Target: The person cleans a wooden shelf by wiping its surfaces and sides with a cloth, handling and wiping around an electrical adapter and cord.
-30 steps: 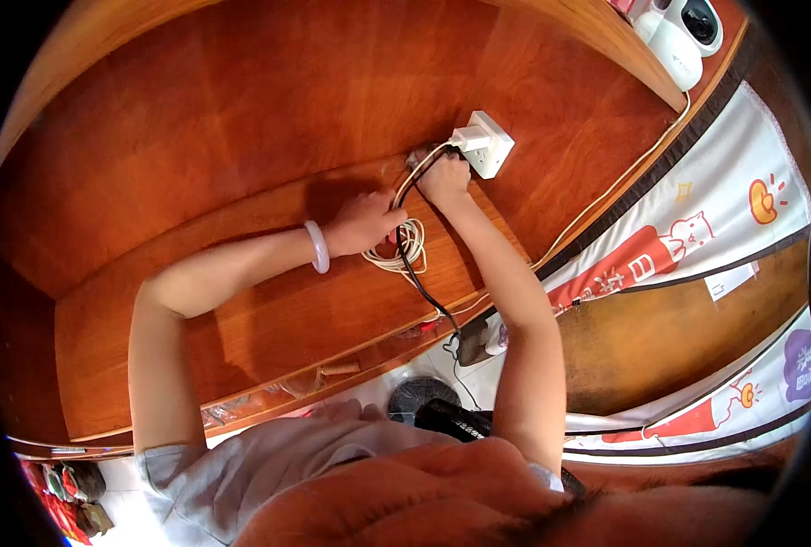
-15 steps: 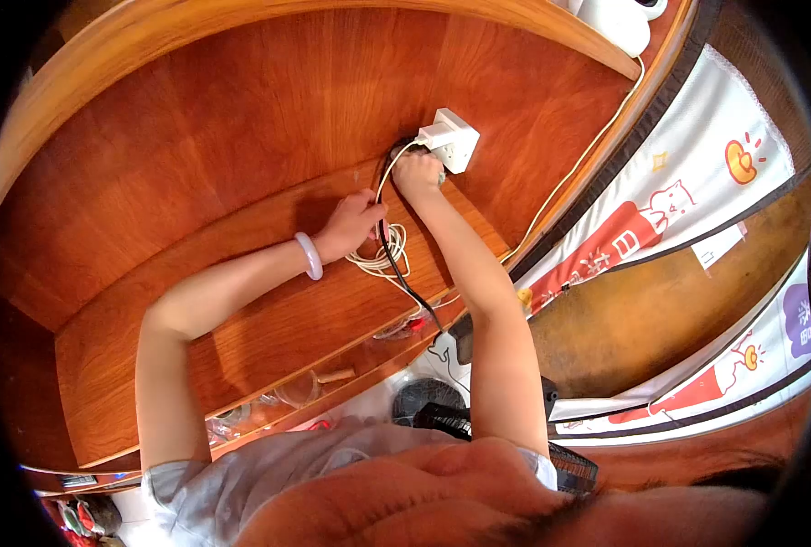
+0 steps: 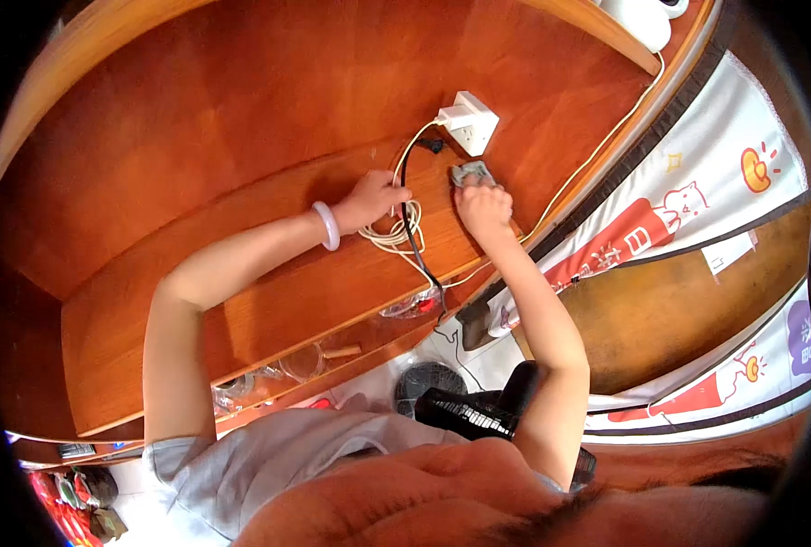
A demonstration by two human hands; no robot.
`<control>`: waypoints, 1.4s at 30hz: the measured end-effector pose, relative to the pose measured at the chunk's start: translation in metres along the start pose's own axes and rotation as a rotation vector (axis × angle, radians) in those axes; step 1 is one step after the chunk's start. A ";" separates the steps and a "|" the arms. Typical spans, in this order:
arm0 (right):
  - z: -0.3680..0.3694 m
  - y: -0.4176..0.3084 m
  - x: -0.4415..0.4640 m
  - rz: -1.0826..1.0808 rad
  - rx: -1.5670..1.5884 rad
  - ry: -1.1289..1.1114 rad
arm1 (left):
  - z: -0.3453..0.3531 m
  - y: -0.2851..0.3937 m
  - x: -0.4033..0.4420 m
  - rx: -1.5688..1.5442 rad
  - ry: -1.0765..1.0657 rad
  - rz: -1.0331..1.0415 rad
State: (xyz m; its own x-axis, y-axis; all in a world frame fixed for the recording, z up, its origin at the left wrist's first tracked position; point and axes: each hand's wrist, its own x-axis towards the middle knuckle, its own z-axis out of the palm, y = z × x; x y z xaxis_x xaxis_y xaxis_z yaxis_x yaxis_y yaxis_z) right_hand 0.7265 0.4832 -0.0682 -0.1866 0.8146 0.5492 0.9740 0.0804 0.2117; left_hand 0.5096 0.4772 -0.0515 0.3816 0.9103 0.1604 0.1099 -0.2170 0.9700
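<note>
A crumpled grey cloth is pressed against the wooden shelf near its right end, with my right hand closed over it. My left hand, a pale bangle on its wrist, pinches the white cable and the black cord above the shelf. Loose loops of white cable hang beside those fingers. The white cable runs up to a plug in the white wall adapter. The black plug lies just below that adapter.
Printed white curtains hang along the right side. Another white cable trails down the right edge from a white device. Under the shelf sit clear plastic containers. A black fan-like object stands on the floor.
My right hand has moved right and down, away from the black plug, bringing the grey cloth into view. My left hand stays at the cables, and the camera view has shifted slightly.
</note>
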 end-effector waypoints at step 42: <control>-0.043 -0.002 -0.050 -0.014 0.066 0.041 | 0.064 0.047 -0.006 1.119 -0.094 0.373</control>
State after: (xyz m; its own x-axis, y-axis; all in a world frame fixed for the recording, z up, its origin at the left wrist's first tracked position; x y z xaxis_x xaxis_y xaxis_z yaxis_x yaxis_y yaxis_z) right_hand 0.7285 0.4171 -0.0612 -0.2038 0.7891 0.5795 0.9774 0.1299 0.1668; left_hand 0.5712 0.4392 -0.0185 0.6212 0.7058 0.3407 0.7019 -0.6944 0.1586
